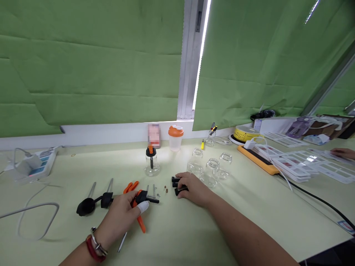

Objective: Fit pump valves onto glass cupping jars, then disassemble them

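My left hand (126, 210) pinches a black plastic part (142, 196) with a metal rod and a black tube sticking out to the right. Orange lever pieces (141, 223) lie under and beside it, and a metal rod (122, 242) pokes out below. My right hand (192, 186) rests over a group of short black cylinders (175, 179), with thumb and fingers curled round the nearest one. Between the hands lie thin metal pins (154, 190) and small brown bits (166, 189). Two black caps with metal rods (86, 206) lie left of my left hand.
A glass bottle with black-and-orange top (151, 166) stands ahead. Upturned glass jars (213, 168) stand beyond my right hand. Behind are an orange-lidded cup (175, 140) and a jar of screwdrivers (211, 138). An orange power strip (257, 160), label sheets (294, 166) and another person's hand (342, 152) are right.
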`<state>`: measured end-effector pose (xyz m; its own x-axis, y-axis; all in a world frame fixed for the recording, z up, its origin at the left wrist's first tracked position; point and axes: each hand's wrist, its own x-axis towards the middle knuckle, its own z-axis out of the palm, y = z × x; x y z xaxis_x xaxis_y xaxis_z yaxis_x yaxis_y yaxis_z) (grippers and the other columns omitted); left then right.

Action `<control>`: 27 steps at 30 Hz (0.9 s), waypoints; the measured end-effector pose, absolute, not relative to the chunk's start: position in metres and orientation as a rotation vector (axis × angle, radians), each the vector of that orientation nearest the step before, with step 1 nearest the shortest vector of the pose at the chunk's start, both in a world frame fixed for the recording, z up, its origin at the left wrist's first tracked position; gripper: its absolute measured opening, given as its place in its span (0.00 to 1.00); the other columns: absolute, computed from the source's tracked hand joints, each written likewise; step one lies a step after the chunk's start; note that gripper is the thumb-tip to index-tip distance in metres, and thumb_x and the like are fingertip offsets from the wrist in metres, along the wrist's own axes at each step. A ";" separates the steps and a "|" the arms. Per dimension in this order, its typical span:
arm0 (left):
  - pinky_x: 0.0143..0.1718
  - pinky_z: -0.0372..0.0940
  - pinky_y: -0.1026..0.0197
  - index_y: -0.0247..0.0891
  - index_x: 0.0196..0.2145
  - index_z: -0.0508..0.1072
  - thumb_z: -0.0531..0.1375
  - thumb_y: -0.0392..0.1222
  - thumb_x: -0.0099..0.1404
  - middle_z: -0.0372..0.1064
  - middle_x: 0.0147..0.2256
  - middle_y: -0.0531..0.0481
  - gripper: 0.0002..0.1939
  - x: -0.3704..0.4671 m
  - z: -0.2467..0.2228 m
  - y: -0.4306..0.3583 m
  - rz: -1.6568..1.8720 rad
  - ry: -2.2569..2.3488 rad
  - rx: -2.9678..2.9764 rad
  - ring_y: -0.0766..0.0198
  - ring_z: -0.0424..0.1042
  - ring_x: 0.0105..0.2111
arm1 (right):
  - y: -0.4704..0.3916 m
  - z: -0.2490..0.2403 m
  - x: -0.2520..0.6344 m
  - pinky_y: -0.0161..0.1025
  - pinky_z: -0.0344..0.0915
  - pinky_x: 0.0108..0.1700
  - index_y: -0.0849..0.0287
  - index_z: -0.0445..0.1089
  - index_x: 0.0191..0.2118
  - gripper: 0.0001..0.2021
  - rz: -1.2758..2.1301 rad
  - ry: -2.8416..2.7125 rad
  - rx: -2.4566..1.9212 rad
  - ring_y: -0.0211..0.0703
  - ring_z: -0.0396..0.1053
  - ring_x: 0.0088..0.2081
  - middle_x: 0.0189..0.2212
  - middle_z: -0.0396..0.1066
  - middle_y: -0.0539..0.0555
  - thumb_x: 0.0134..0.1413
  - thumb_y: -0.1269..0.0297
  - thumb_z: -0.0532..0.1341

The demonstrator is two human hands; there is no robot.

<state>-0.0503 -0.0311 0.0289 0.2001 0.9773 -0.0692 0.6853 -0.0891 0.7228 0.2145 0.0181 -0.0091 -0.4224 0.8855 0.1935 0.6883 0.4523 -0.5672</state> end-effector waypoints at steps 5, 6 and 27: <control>0.28 0.56 0.62 0.38 0.31 0.73 0.56 0.50 0.57 0.60 0.23 0.53 0.14 -0.051 0.027 -0.029 0.584 1.551 1.837 0.60 0.61 0.25 | 0.019 -0.010 0.214 0.44 0.58 0.53 0.57 0.70 0.27 0.06 0.607 -2.188 -1.298 0.48 0.61 0.54 0.54 0.63 0.55 0.42 0.65 0.68; 0.28 0.56 0.61 0.38 0.31 0.73 0.56 0.51 0.57 0.60 0.23 0.53 0.14 -0.051 0.026 -0.029 0.585 1.553 1.833 0.60 0.61 0.26 | 0.019 -0.010 0.214 0.44 0.58 0.53 0.57 0.71 0.29 0.06 0.612 -2.195 -1.296 0.48 0.61 0.54 0.54 0.63 0.56 0.43 0.65 0.67; 0.31 0.61 0.59 0.38 0.28 0.72 0.55 0.52 0.57 0.65 0.24 0.52 0.14 -0.058 0.014 -0.026 0.675 1.551 1.841 0.57 0.67 0.28 | 0.025 -0.018 0.204 0.55 0.39 0.62 0.63 0.41 0.65 0.35 0.319 -2.582 -1.459 0.56 0.38 0.65 0.65 0.40 0.60 0.60 0.45 0.41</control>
<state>-0.0583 -0.0259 0.0139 0.1753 0.9844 -0.0132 0.6612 -0.1077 0.7425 0.2036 0.0245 -0.0182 -0.5120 0.8584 0.0330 0.8245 0.5018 -0.2615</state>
